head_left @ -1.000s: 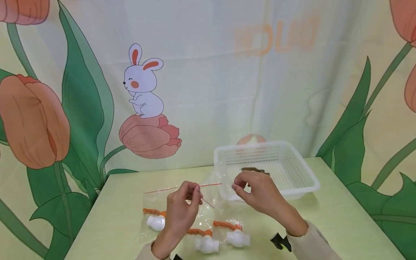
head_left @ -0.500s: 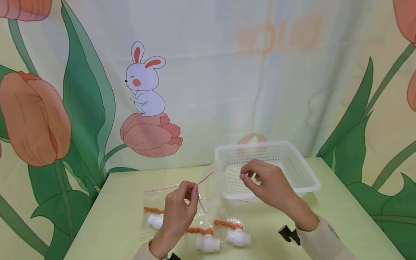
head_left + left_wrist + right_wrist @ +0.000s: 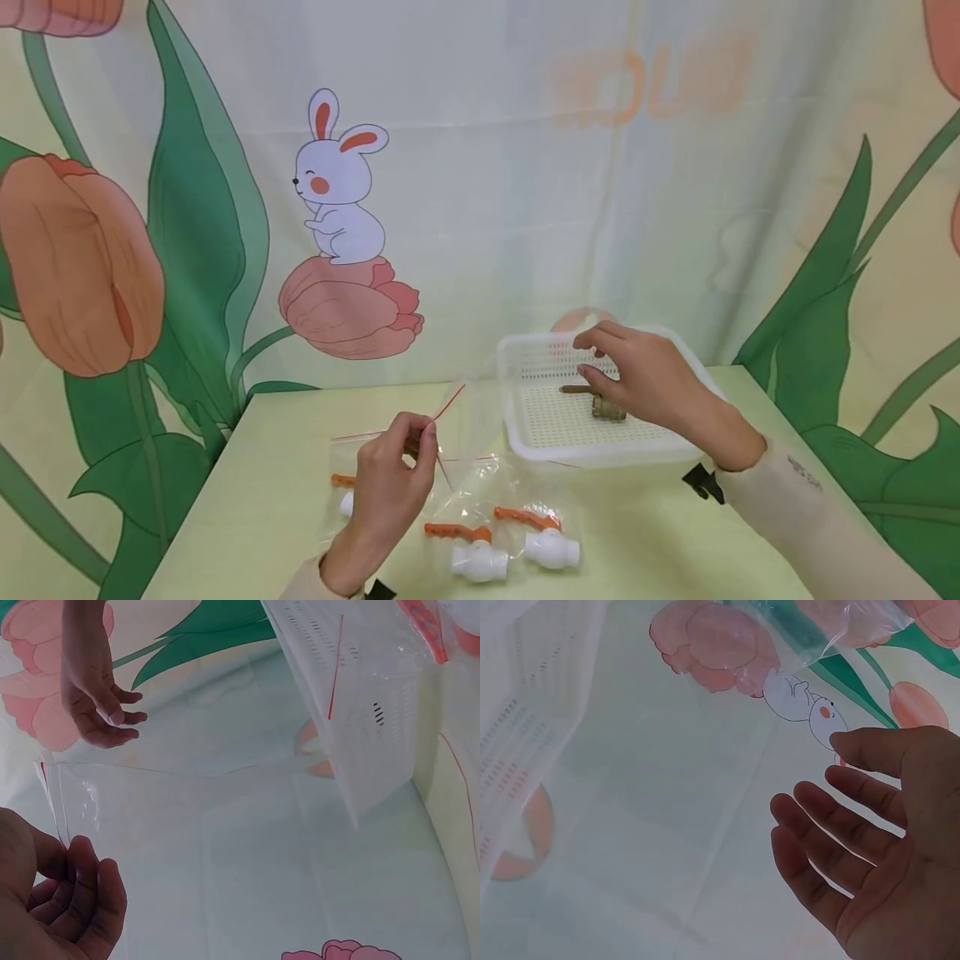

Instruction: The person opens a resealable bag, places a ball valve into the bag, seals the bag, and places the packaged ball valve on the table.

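Observation:
My left hand [image 3: 392, 473] pinches a clear zip bag [image 3: 150, 795] by its red-striped edge, between thumb and fingers. The bag's zip lies slightly parted in the left wrist view. My right hand [image 3: 660, 375] hovers over the white basket [image 3: 622, 455], fingers spread and loosely bent, holding nothing. Below it in the basket lies a brass ball valve [image 3: 608, 409] with a brown lever, partly covered by the hand. The right wrist view shows the right hand's palm [image 3: 922, 877] without anything in it.
On the table in front lie white ball valves with orange levers in clear bags: one in the middle [image 3: 480, 560], one to its right [image 3: 552, 550], and one at the left [image 3: 346, 503], partly behind the left hand. A printed curtain [image 3: 480, 208] hangs behind the table.
My right hand has moved right and farther back over the basket, its fingers spreading; the brass valve shows again beneath it. The left hand has drifted left with the bag.

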Action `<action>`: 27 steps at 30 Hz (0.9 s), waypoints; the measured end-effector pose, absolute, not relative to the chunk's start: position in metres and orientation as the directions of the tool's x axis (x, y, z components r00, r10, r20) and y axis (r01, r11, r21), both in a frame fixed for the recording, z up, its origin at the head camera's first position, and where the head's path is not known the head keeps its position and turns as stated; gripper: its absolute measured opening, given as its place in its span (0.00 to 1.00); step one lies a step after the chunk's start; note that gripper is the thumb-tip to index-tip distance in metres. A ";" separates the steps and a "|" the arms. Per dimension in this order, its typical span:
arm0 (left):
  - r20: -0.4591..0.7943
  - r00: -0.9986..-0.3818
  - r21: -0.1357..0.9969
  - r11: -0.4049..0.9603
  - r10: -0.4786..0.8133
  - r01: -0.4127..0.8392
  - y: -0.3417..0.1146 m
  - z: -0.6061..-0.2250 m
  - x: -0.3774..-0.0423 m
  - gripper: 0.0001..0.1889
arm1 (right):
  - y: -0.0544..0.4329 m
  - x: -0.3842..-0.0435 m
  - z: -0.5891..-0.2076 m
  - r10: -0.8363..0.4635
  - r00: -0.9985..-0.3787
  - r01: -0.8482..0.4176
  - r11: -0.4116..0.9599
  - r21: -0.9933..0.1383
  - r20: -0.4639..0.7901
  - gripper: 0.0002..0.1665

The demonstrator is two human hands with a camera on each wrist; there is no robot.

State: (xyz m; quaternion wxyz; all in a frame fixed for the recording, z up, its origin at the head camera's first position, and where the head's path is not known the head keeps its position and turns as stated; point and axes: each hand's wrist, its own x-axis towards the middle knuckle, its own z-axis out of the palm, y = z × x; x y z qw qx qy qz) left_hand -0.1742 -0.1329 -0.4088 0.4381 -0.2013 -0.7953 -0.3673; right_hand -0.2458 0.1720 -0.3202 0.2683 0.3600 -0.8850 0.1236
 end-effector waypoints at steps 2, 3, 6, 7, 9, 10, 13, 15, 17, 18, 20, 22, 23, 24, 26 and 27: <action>0.844 -0.537 0.410 0.649 -0.002 0.641 -0.135 -0.408 -0.174 0.08 | 0.171 -0.251 -0.318 -0.577 -0.630 -0.685 0.729 -0.021 0.520 0.17; 0.843 -0.538 0.410 0.649 -0.003 0.640 -0.136 -0.408 -0.174 0.08 | 0.171 -0.254 -0.317 -0.580 -0.645 -0.677 0.735 -0.020 0.498 0.18; 0.841 -0.541 0.413 0.652 -0.005 0.636 -0.139 -0.408 -0.173 0.08 | 0.170 -0.264 -0.315 -0.596 -0.688 -0.665 0.746 -0.032 0.414 0.23; 0.841 -0.542 0.413 0.654 -0.005 0.634 -0.140 -0.408 -0.173 0.08 | 0.170 -0.268 -0.315 -0.601 -0.703 -0.662 0.748 -0.042 0.380 0.25; 0.841 -0.542 0.410 0.658 -0.005 0.631 -0.141 -0.408 -0.173 0.08 | 0.170 -0.276 -0.316 -0.611 -0.729 -0.657 0.751 -0.065 0.308 0.29; 0.840 -0.542 0.409 0.660 -0.004 0.630 -0.142 -0.408 -0.173 0.08 | 0.170 -0.281 -0.317 -0.615 -0.739 -0.655 0.751 -0.078 0.275 0.30; 0.840 -0.542 0.409 0.661 -0.004 0.629 -0.144 -0.408 -0.173 0.08 | 0.171 -0.299 -0.323 -0.616 -0.763 -0.642 0.759 -0.112 0.196 0.32; 0.840 -0.542 0.409 0.665 -0.008 0.624 -0.145 -0.408 -0.173 0.08 | 0.173 -0.314 -0.328 -0.619 -0.769 -0.638 0.760 -0.124 0.161 0.32; 0.841 -0.541 0.409 0.671 -0.013 0.619 -0.147 -0.409 -0.172 0.08 | 0.175 -0.328 -0.334 -0.616 -0.778 -0.628 0.765 -0.140 0.127 0.31; 0.841 -0.541 0.408 0.674 -0.015 0.615 -0.148 -0.409 -0.172 0.08 | 0.176 -0.336 -0.338 -0.612 -0.783 -0.622 0.770 -0.143 0.110 0.31; 0.841 -0.541 0.405 0.684 -0.018 0.607 -0.149 -0.411 -0.172 0.08 | 0.179 -0.349 -0.345 -0.598 -0.798 -0.603 0.784 -0.148 0.076 0.31; 0.841 -0.541 0.401 0.691 -0.017 0.602 -0.151 -0.412 -0.172 0.08 | 0.182 -0.360 -0.352 -0.571 -0.820 -0.568 0.808 -0.158 0.035 0.31; 0.841 -0.541 0.398 0.694 -0.015 0.600 -0.151 -0.413 -0.172 0.08 | 0.183 -0.365 -0.355 -0.559 -0.829 -0.554 0.817 -0.159 0.018 0.31; 0.839 -0.545 0.400 0.695 -0.014 0.598 -0.152 -0.413 -0.173 0.08 | 0.185 -0.369 -0.358 -0.546 -0.838 -0.539 0.827 -0.161 0.002 0.32; 0.832 -0.554 0.406 0.694 -0.012 0.595 -0.152 -0.415 -0.174 0.08 | 0.189 -0.376 -0.363 -0.530 -0.847 -0.519 0.839 -0.162 -0.031 0.32; 0.827 -0.562 0.412 0.692 -0.011 0.593 -0.152 -0.416 -0.175 0.07 | 0.190 -0.380 -0.365 -0.526 -0.849 -0.513 0.843 -0.163 -0.046 0.32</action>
